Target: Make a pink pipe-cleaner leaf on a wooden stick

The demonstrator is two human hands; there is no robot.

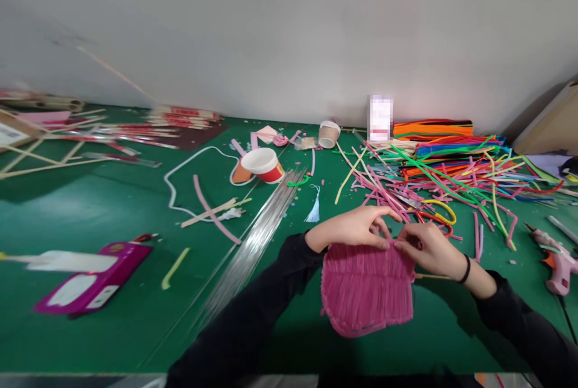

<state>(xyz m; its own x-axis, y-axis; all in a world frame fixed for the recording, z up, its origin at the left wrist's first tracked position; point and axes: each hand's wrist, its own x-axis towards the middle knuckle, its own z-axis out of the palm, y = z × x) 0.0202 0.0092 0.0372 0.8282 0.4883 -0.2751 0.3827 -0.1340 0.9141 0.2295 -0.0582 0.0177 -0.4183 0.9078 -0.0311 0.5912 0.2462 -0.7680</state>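
A pink panel made of pipe cleaners [368, 291] laid side by side, with a rounded lower left edge, is held over the near part of the table. My left hand [352, 228] grips its top edge, thumb and fingers curled there with the index finger raised. Close beside it, my right hand [427, 246] pinches the same edge near the upper right corner; whether a smaller piece sits between these fingertips is hidden. A thin wooden stick [436, 276] sticks out from the panel's right side, below my right wrist.
Behind my hands lie scissors [438, 212] and a heap of coloured pipe cleaners [451, 177]. A pink glue gun [562, 267] rests at right. Leftward are thin clear rods [257, 237], a paper cup [262, 165], a white cable [169, 180] and a magenta device [97, 279].
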